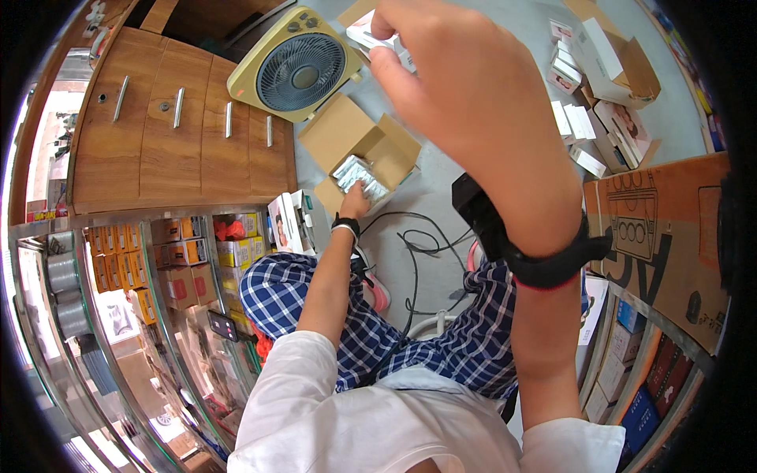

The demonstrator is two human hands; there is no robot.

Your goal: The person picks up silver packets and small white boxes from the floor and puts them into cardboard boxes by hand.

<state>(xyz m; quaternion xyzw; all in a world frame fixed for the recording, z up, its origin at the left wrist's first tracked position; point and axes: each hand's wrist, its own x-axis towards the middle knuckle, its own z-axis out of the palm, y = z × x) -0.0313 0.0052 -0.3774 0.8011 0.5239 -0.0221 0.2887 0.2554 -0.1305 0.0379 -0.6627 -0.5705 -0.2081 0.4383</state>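
My left hand (355, 202) reaches into an open cardboard box (392, 155) on the floor and touches a row of small clear-wrapped packets (355, 172) inside it. Whether its fingers grip one of them cannot be told. Close to the camera, my right hand (467, 65) is raised with thumb and fingers bent, beside a white printed box (365, 29) at the top. Its fingertips partly cover that box, so a hold on it is not certain. A black strap with a dark device sits on my right wrist.
A yellow box fan (301, 71) stands beyond the cardboard box, beside a wooden drawer cabinet (171, 124). Black cable (414, 236) loops over the floor between my feet. Small white boxes (565, 68) and open cartons lie at the upper right. Glass shelves (148, 331) flank my left, a large carton (662, 236) my right.
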